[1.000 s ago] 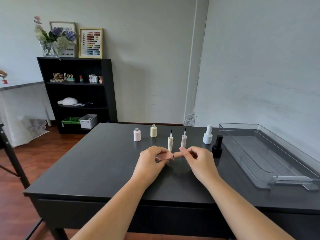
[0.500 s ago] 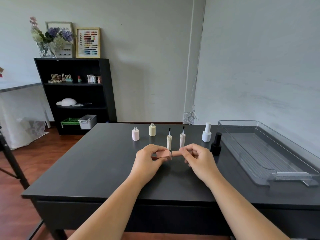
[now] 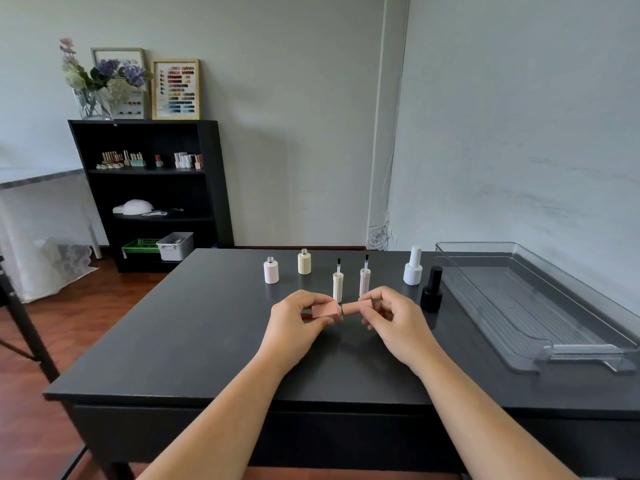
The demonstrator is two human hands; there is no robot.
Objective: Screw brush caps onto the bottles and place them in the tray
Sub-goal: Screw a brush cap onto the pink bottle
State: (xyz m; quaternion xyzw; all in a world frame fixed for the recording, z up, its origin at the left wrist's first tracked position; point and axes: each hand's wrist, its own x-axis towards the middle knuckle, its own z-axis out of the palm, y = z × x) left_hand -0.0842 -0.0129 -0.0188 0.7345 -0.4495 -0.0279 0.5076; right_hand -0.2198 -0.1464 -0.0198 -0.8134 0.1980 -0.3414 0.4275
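My left hand (image 3: 298,322) grips a salmon-pink bottle (image 3: 325,310) held sideways above the black table (image 3: 207,327). My right hand (image 3: 391,317) pinches the matching pink brush cap (image 3: 352,307) against the bottle's neck. Behind them stand a cream brush cap (image 3: 338,287) and a pale pink brush cap (image 3: 364,280), brushes pointing up. Farther back stand an open pale pink bottle (image 3: 271,270) and an open cream bottle (image 3: 304,261). A capped white bottle (image 3: 412,266) and a capped black bottle (image 3: 432,289) stand by the clear tray (image 3: 616,315) at the right.
A black shelf unit (image 3: 211,181) stands against the far wall with small bottles, a white lamp, a green basket and a grey bin. Flowers and framed charts sit on top. A dark stand leg (image 3: 27,334) is at the left over the wooden floor.
My hands stay together at the pink bottle and cap; the right fingers have shifted slightly around the cap. The camera view has drifted a little.
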